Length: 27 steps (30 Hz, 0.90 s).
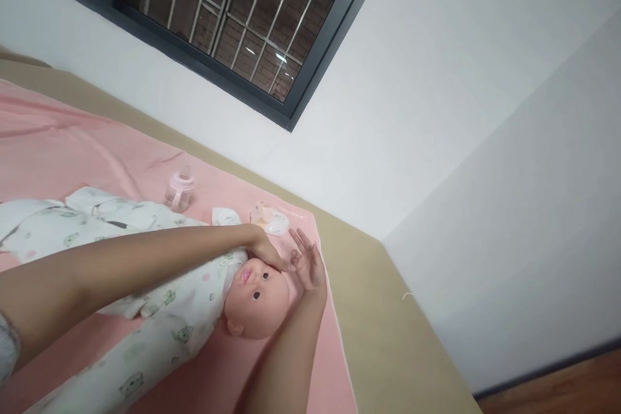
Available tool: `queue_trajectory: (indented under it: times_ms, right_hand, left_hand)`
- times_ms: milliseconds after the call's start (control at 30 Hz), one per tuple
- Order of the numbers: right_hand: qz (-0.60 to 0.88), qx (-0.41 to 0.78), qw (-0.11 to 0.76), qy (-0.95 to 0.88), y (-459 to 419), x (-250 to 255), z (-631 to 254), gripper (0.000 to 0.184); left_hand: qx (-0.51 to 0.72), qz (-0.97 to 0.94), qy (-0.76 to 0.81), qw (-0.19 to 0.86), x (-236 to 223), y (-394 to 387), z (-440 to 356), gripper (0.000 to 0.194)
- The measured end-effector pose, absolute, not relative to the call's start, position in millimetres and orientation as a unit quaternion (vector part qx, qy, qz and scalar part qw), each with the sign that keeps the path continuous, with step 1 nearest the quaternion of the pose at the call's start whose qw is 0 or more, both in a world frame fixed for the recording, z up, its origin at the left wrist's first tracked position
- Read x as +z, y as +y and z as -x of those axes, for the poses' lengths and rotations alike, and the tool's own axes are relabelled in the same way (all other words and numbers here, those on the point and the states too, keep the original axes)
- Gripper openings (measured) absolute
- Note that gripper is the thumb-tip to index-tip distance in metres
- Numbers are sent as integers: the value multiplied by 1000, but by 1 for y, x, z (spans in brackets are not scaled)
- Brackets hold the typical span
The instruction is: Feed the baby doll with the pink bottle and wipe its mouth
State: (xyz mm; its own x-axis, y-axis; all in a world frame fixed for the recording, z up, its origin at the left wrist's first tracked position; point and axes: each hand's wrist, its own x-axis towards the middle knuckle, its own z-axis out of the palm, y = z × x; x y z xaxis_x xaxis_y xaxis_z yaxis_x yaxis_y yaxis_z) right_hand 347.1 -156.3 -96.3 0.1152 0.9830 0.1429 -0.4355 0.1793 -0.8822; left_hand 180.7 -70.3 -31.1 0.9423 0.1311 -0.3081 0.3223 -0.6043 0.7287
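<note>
A beige surface (371,317) runs along the wall, with a pink cloth (129,158) spread over its left part. On the cloth lies a doll (206,304), face up, its bald head toward the right and its white patterned clothing (169,330) reaching left. As things lie, the doll appears settled and dressed already; its head is bare, and work around the head seems unfinished, with both hands there. The left hand (268,251) lies along the head's far side; its grip cannot be told, as the fingers are partly hidden. The right hand (309,266) is just past the crown, fingers spread apart, with nothing visible between them. Farther off, a baby bottle (179,191) and a clear item (272,220) sit unheld.
</note>
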Motion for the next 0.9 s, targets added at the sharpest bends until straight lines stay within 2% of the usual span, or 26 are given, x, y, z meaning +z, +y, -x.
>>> queue_trajectory:
  times_ms: [67,133,300,500,600,900]
  right_hand:
    - [360,549,646,-390,-159,-96,-347,42]
    - [368,561,634,-385,-158,-97,-343,42]
    - [393,607,588,-362,-143,-108,-333,33]
    - [477,616,521,-348,-127,-116,-321,44]
    - [481,622,517,-338,-125,-116,-317,45]
    - [475,587,547,-362,-128,-120,-319,36]
  left_hand:
    - [-186,-881,113,420,-27,-70,-182,59]
    - [-185,-893,106,397,-21,-66,-181,57]
    - [-49,-933,110,339,3,-53,-161,41]
    - [108,-941,147,284,22,-58,-107,38]
    - [173,-924,166,297,24,-68,-83,41]
    - [199,-886,180,377,4,-62,-65,43]
